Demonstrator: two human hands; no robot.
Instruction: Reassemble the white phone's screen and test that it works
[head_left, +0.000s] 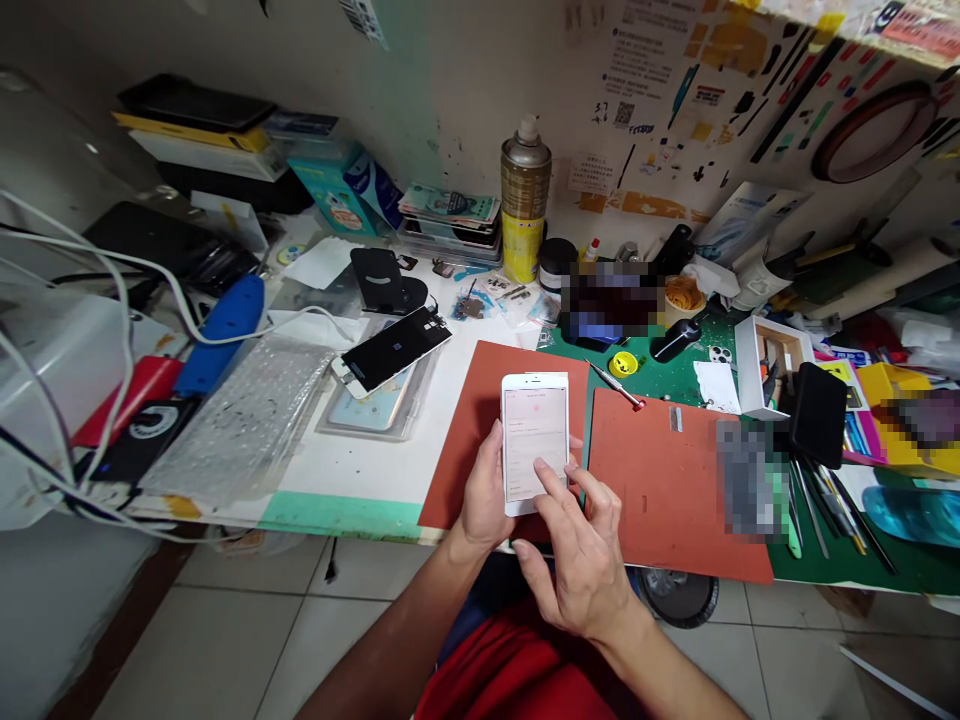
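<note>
A white smartphone (pixel 535 430) with a lit, pale screen is held upright over a reddish-brown mat (pixel 469 430). My left hand (pixel 484 490) is closed around it from the left side and from behind, with fingertips showing at its right edge. My right hand (pixel 581 545) holds nothing; its fingers are apart, and a fingertip is at the lower part of the screen. The small text on the screen is too fine to read. A detached black phone screen (pixel 395 350) lies to the left on a clear plastic case (pixel 367 420).
A second reddish-brown mat (pixel 660 480) lies right, with a screwdriver (pixel 615 383) by its top edge. Behind stands a spray can (pixel 525 200). Bubble wrap (pixel 240 420) and white cables (pixel 120 290) crowd the left; tweezers and tools (pixel 840 510) lie far right.
</note>
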